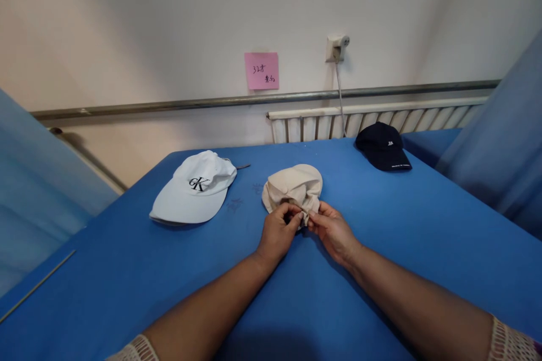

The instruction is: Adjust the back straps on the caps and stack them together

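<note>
A beige cap (292,183) lies in the middle of the blue surface (372,220), its near edge gathered between both of my hands. My left hand (279,228) pinches that edge between thumb and fingers. Close beside it, my right hand (334,231) grips the same edge with the thumb on top. The small part between my fingertips is mostly hidden. To the left rests a white cap (201,186) with black letters, its brim toward me and a thin strap end sticking out behind. A dark navy cap (381,144) sits at the far right.
Behind the surface run a metal rail (203,102) and a white radiator (313,127). A pink note (261,71) and a socket with a plugged-in cord (336,51) are on the wall. Blue curtains (503,141) hang at both sides. A thin stick (38,286) lies at the left edge.
</note>
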{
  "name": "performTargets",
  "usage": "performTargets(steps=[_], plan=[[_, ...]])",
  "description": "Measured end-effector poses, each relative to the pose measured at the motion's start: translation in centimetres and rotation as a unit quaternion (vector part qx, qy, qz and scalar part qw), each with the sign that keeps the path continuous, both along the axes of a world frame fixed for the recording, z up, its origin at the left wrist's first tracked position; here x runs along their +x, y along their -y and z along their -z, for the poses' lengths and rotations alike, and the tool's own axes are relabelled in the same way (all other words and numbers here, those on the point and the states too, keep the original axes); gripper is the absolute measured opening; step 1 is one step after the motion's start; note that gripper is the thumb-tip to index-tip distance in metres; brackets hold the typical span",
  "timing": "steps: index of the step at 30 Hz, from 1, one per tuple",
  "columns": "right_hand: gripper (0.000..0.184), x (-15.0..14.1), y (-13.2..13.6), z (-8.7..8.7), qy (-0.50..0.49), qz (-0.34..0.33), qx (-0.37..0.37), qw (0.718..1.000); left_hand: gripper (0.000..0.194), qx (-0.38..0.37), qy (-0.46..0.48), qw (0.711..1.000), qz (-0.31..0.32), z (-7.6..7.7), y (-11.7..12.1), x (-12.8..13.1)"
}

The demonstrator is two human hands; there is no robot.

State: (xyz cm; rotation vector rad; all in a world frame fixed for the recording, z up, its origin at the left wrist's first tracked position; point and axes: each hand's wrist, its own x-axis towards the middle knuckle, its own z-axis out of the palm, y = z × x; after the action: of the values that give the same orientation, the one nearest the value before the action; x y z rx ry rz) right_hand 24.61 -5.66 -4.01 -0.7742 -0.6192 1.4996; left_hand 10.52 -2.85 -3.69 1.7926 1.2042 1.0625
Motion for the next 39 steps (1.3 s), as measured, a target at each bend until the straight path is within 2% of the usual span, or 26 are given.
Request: performTargets(steps=[6, 10, 15, 21, 25, 29, 34, 39], plan=[[0.025, -0.1, 0.3, -0.2, -0.025, -0.007, 0.001, 1.000, 0.013, -0.010, 0.038, 0.999, 0.024, -0.1, 0.0, 0.1], [0.030, -0.3, 0.6, -0.4, -0.025, -0.004, -0.029, 0.999, 0.011, -0.007, 0.038, 0.999, 0.021, 0.1, -0.3, 0.2], [0.036, -0.4, 0.8, -0.3, 0.013, 0.021, -0.055, 0.998, 0.013, -0.022, 0.027, 0.999, -0.006, 0.4, -0.4, 0.3], [0.042, -0.4, 0.6, 0.3, 0.052, 0.038, -0.074, 0.995, 0.011, 0.004, -0.006, 1.000, 0.019, 0.2, 0.0, 0.3], [0.035, -0.3, 0.3, 0.3, 0.099, 0.087, -0.092, 0.987, 0.020, 0.036, -0.027, 0.999, -0.004, 0.3, -0.2, 0.1], [0.028, -0.3, 0.0, 0.2, 0.125, 0.115, -0.062, 0.984, 0.024, 0.027, -0.046, 0.999, -0.013, 0.3, -0.4, -0.1], [0.031, -0.4, -0.1, 0.3, 0.111, 0.109, -0.031, 0.987, 0.028, 0.004, -0.063, 0.998, -0.001, 0.6, -0.6, 0.1], [0.030, -0.1, -0.1, 0.6, 0.070, 0.100, -0.076, 0.990, 0.023, 0.018, -0.078, 0.997, 0.010, 0.5, -0.4, 0.1]])
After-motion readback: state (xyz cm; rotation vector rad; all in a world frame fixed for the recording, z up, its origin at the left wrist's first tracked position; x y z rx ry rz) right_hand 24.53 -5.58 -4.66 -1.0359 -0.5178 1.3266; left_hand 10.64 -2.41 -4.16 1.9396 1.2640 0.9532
